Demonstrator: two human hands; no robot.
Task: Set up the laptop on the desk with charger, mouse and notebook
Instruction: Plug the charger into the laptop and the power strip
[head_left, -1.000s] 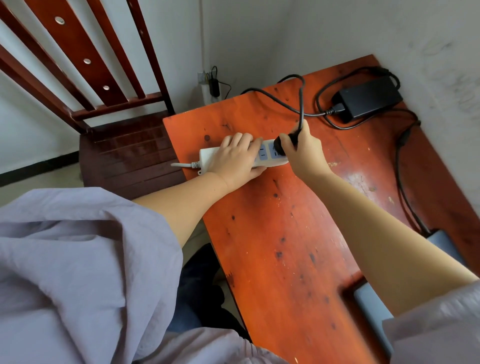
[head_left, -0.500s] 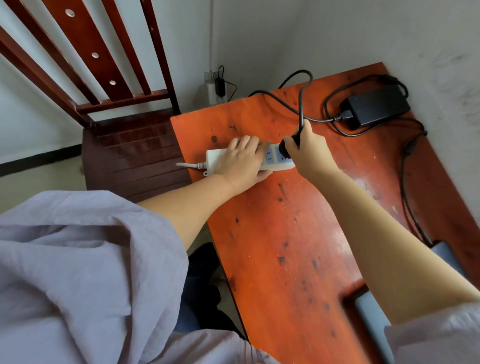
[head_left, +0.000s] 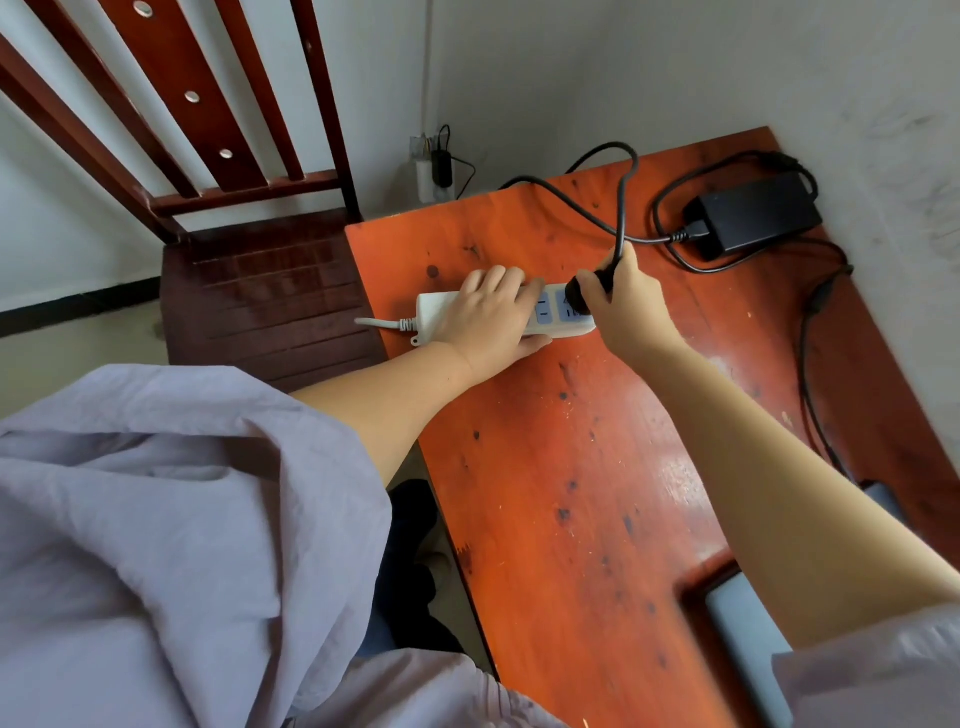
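Observation:
A white power strip lies on the orange-red desk near its far left corner. My left hand presses flat on the strip's middle. My right hand grips the charger's black plug, which sits at the strip's right-end socket. The black cable loops back to the black charger brick at the desk's far right. A second cable runs down the right edge to the grey laptop, mostly hidden behind my right arm.
A dark red wooden chair stands left of the desk, touching its edge. A wall socket with a black plug sits in the corner behind. Grey walls close off the desk's far and right sides.
Both hands hold the same grips on the strip and the plug. The camera has shifted, so the scene sits lower and further right in view.

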